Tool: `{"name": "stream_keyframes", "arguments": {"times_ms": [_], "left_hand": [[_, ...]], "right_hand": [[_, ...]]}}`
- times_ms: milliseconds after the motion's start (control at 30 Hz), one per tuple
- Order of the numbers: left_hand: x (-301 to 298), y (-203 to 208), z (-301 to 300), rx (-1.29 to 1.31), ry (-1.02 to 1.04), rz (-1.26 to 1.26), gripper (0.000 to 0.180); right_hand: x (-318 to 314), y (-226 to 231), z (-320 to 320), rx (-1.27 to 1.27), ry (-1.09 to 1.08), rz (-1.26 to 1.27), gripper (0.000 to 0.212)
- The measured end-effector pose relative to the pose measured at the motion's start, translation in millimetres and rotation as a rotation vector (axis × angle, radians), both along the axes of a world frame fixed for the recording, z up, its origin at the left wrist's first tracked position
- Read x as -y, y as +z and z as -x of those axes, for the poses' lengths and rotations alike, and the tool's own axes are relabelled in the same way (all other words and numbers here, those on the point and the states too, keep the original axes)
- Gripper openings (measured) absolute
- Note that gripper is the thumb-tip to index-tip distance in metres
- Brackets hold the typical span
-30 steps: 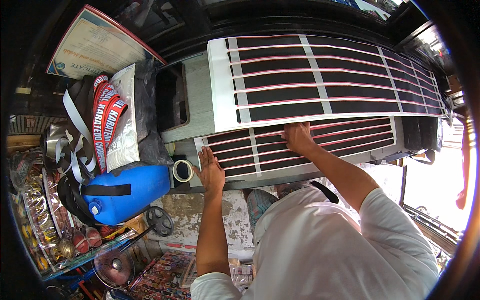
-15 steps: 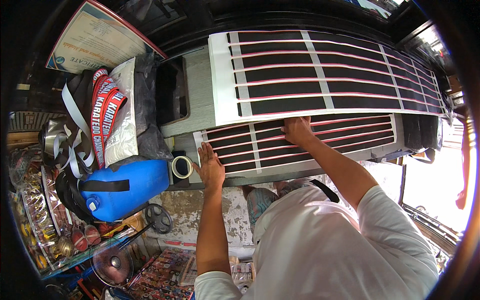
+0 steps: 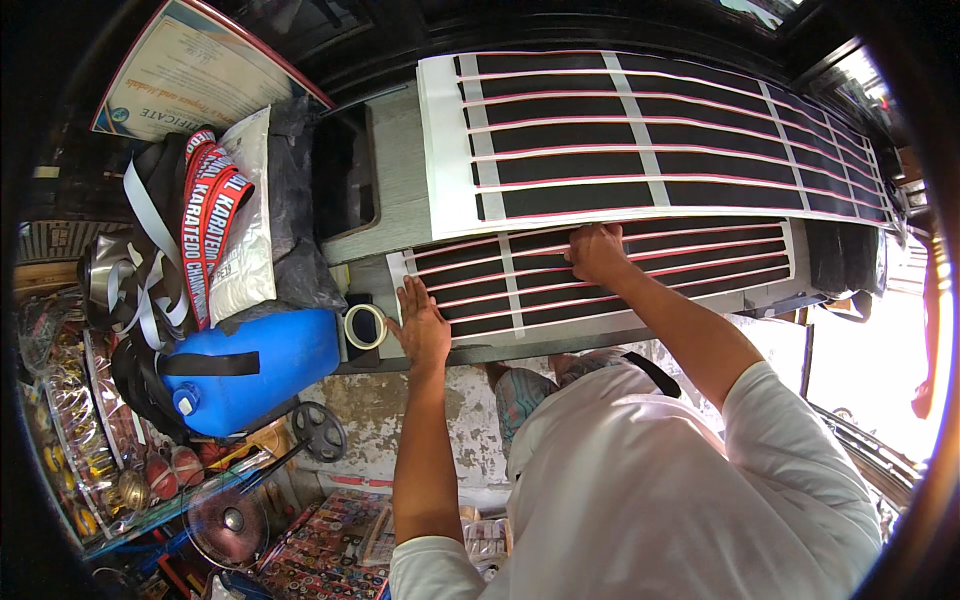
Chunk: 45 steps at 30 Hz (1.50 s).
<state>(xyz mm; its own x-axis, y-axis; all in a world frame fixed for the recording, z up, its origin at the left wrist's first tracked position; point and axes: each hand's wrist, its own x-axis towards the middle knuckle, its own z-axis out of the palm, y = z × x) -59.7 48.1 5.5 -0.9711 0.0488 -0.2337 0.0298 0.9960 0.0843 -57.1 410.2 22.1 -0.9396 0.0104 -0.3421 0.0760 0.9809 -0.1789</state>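
On the grey tabletop lies a white sheet [image 3: 540, 306] carrying long black strips with white and red lines between them. A pale tape strip [image 3: 512, 285] crosses it. My left hand [image 3: 424, 328] rests with spread fingers on the sheet's left end. Farther right, my right hand [image 3: 598, 254] presses on the strips with curled, closed fingers; whatever they may hold is hidden beneath. A larger stack of similar striped sheets [image 3: 442, 160] lies just beyond, overlapping the far edge of the smaller sheet. Close beside my left hand is a roll of cream tape [image 3: 350, 334].
To the left are a blue plastic jug [image 3: 262, 362], a filled plastic bag [image 3: 245, 255], and red and white printed ribbon [image 3: 205, 205]. A framed certificate [image 3: 185, 80] leans behind them. Below stand a fan [image 3: 232, 520] and a display of small items [image 3: 320, 550].
My right hand has shifted slightly nearer along the sheet, off the stack's edge, and its fingers are more curled. My left hand stays at the sheet's left end.
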Motion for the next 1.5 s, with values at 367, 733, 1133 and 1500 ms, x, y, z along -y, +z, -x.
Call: {"name": "stream_keyframes", "arguments": {"times_ms": [367, 733, 1133, 1500], "left_hand": [[-1.7, 4.4, 1.1, 0.029, 0.011, -0.037, 0.055], [1.2, 0.0, 0.7, 0.019, -0.002, -0.024, 0.055], [1.0, -1.7, -0.4, -0.002, -0.012, -0.006, 0.055], [2.9, -1.9, 0.2, 0.011, 0.0, -0.037, 0.055]], "right_hand": [[-1.9, 4.0, -2.6, -0.049, 0.008, 0.023, 0.034], [-1.2, 2.7, -9.8, -0.123, 0.039, 0.039, 0.029], [0.1, 2.6, -1.7, -0.133, 0.033, -0.034, 0.028], [1.5, 3.5, 1.6, -0.054, 0.007, -0.047, 0.032]]}}
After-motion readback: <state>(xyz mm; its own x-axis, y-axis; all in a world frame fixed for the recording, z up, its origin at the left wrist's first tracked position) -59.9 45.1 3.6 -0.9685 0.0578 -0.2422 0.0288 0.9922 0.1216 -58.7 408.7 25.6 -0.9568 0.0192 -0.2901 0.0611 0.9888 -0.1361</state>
